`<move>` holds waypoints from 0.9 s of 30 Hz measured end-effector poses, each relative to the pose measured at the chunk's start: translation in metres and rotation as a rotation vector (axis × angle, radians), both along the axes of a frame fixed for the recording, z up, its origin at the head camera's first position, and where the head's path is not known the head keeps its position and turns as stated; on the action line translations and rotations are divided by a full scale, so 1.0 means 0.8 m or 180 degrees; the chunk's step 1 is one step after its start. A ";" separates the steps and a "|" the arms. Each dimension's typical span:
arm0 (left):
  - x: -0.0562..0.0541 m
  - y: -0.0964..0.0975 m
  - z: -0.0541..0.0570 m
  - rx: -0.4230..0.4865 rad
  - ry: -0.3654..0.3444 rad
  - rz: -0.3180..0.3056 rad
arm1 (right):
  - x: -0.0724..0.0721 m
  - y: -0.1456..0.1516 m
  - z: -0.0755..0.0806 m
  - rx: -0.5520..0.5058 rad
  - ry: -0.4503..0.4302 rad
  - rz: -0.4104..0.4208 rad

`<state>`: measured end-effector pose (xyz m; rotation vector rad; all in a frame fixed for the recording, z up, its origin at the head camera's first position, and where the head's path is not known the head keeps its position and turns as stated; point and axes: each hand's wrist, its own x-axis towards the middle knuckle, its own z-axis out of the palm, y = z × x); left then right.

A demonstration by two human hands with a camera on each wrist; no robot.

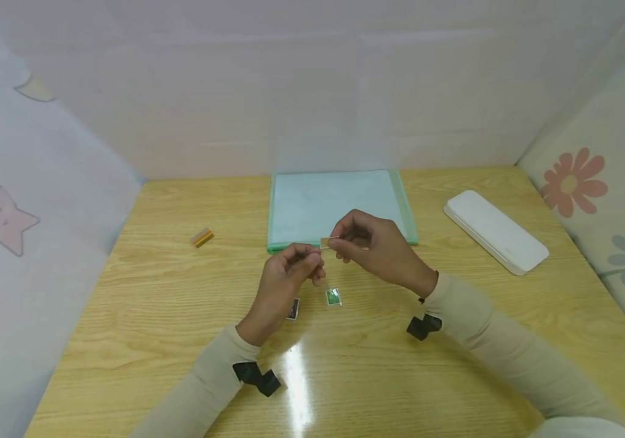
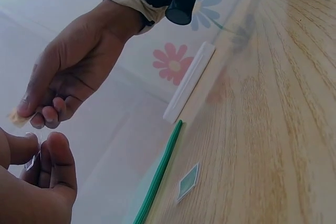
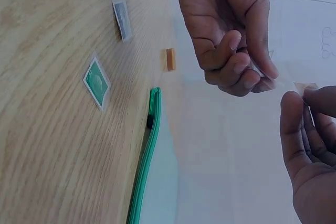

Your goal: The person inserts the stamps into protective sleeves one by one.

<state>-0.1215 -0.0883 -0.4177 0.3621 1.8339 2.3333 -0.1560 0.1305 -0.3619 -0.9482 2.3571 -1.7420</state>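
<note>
Close together above the table, both hands work in front of the folder. My right hand (image 1: pixel 380 246) pinches a small brown-orange stamp-like piece (image 1: pixel 324 243) with a pale border between thumb and forefinger. Just left of it, my left hand (image 1: pixel 285 277) pinches a small clear plastic sleeve (image 3: pixel 268 83), mostly hidden by the fingers. On the table below lies a green stamp-like square (image 1: pixel 333 297) in a clear sleeve. A dark one (image 1: pixel 293 309) with a white border lies partly behind the left wrist.
A pale folder (image 1: pixel 328 198) with green zipped edges lies at the back middle of the wooden table (image 1: pixel 153 316). To its right is a white oblong case (image 1: pixel 495 231). A small orange-brown and grey piece (image 1: pixel 202 238) lies at the left. Fabric walls enclose the back and sides.
</note>
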 end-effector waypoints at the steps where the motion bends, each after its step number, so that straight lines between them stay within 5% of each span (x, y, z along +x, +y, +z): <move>1: 0.000 0.000 0.000 -0.0005 -0.0001 0.0003 | 0.001 -0.001 0.000 0.0025 0.0038 0.0000; 10: 0.001 0.000 0.001 0.0024 0.0109 0.0007 | 0.017 -0.012 0.027 0.0201 0.0033 -0.0119; 17: 0.000 0.000 0.002 0.0090 0.0145 0.0068 | 0.003 -0.006 0.003 0.0210 0.0035 -0.0042; 27: 0.001 0.003 0.002 -0.0006 0.0355 0.0250 | 0.000 -0.004 -0.001 0.0377 0.0132 0.0038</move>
